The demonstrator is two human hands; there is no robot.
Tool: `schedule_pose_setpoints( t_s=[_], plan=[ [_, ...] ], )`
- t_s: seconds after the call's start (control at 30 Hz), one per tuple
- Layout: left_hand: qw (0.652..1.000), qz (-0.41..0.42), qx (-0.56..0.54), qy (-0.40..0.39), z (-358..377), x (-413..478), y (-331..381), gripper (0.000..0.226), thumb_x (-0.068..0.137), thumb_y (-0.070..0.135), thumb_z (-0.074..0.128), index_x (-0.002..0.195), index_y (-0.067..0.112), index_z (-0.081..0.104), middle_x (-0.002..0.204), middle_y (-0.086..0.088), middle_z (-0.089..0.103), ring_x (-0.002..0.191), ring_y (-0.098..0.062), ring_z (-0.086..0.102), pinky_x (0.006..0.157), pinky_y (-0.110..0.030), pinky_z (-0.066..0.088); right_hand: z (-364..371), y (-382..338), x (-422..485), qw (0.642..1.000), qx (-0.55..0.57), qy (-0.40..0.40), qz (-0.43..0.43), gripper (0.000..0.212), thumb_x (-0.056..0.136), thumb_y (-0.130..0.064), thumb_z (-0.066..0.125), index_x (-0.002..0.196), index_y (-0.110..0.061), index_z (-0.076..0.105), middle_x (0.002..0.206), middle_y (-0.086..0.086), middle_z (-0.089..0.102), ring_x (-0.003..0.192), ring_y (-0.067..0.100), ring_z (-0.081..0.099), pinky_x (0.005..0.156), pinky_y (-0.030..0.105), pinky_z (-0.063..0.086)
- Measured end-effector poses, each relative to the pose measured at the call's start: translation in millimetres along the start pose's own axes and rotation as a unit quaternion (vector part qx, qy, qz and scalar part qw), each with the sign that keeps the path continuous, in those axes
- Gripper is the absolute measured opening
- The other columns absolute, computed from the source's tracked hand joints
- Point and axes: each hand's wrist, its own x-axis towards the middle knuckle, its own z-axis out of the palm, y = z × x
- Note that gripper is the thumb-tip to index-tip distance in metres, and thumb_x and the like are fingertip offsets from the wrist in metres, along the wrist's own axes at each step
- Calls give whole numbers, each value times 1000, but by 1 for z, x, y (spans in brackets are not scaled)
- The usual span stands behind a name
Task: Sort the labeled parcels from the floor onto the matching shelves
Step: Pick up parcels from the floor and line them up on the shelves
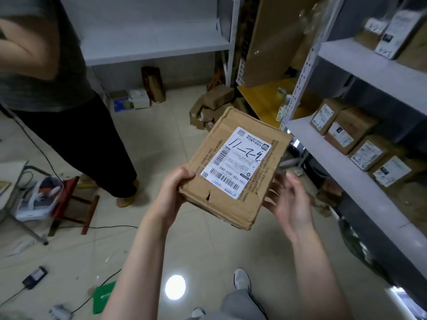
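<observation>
Cardboard parcel (pixel 235 167) in left hand (pixel 175 192), boxes (pixel 339 132) filling shelf (pixel 335 174), person (pixel 76 135) standing beyond

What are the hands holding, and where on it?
The left hand grips the labeled parcel at its near left corner, thumb on top. The right hand is open beside its right edge; contact unclear.
</observation>
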Motion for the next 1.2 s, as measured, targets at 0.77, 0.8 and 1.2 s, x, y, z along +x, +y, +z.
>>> schedule_pose_setpoints(
  t_s=[0.77, 0.8, 1.2],
  plan=[
    [995, 0, 102, -18, 79, 4, 21, 116, 44, 68, 66, 146, 20, 37, 146, 4, 41, 129, -18, 42, 107, -45, 37, -9, -45, -46, 974, 153, 152, -62, 21, 90, -5, 55, 106, -16, 64, 94, 9, 71, 90, 24, 67, 81, 46, 59],
    [994, -8, 107, -32, 85, 0, 18, 119, 44, 69, 67, 147, 20, 33, 144, 4, 42, 128, -17, 43, 107, -46, 38, -7, -46, -47, 968, 176, 167, -67, 22, 92, -3, 52, 102, -17, 64, 96, 9, 70, 91, 24, 66, 82, 46, 58],
    [995, -7, -33, -93, 179, 11, 3, 106, 47, 42, 81, 138, 6, 43, 124, -11, 63, 104, -19, 65, 82, -34, 55, -21, -73, -46, 924, 300, 191, -137, 27, 88, -1, 56, 109, -17, 60, 115, 16, 64, 118, 33, 59, 101, 48, 48]
  ],
)
